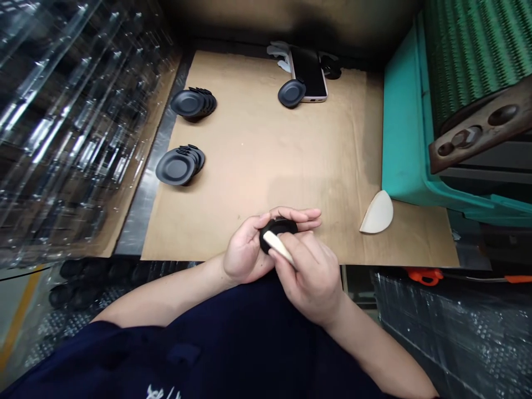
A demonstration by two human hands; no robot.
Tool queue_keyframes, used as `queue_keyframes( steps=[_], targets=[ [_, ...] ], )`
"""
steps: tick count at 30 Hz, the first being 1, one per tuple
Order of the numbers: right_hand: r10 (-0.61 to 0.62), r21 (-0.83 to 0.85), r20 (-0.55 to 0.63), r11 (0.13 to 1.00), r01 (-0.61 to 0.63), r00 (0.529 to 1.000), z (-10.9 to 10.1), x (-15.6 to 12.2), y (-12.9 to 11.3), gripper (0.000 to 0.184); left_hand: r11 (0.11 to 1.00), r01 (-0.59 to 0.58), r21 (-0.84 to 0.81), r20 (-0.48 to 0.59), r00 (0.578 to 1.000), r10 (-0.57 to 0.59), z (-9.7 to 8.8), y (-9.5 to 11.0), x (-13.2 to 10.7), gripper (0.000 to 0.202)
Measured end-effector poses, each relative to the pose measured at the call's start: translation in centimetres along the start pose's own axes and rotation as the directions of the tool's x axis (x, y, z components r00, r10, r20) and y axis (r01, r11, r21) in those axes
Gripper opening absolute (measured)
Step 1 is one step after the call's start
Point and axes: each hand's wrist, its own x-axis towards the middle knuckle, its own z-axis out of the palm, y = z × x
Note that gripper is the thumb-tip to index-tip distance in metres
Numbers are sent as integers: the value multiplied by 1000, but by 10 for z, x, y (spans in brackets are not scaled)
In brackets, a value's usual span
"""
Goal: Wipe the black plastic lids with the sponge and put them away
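Black disc (277,226) sits cupped in the left hand (245,249), just over the near edge of the cardboard (266,149), while the right hand (310,277) pinches a white pad (277,246) against its face; the hands are together, clamped on it. Farther off lie two stacks of discs (178,165), a single disc (291,93) against a phone (311,69), and a cream half-round piece (377,213) beside a teal bin (405,122). White print on the navy shirt (187,354) is cut off and unreadable.
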Motion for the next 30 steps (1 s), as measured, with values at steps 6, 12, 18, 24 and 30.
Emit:
queue_keyframes(
  steps=[6, 12, 18, 24, 30],
  targets=[
    [-47, -37, -8, 998, 47, 999, -4, 3, 1, 17, 1000, -13, 6, 21, 1000, 13, 2, 2, -1, 62],
    [-124, 5, 52, 992, 124, 991, -5, 5, 2, 16, 1000, -11, 2, 35, 999, 11, 0, 0, -1, 69],
    [-80, -50, -60, 996, 77, 995, -4, 6, 3, 17, 1000, 1, 15, 31, 1000, -2, 0, 0, -3, 68],
    [-103, 9, 23, 995, 103, 994, -5, 5, 1, 14, 998, -34, 49, 4, 999, 34, 1, -1, -3, 67],
    [-94, 20, 58, 995, 93, 994, -5, 1, 1, 16, 999, -42, 24, -31, 999, 43, 1, -1, -3, 69]
  ],
)
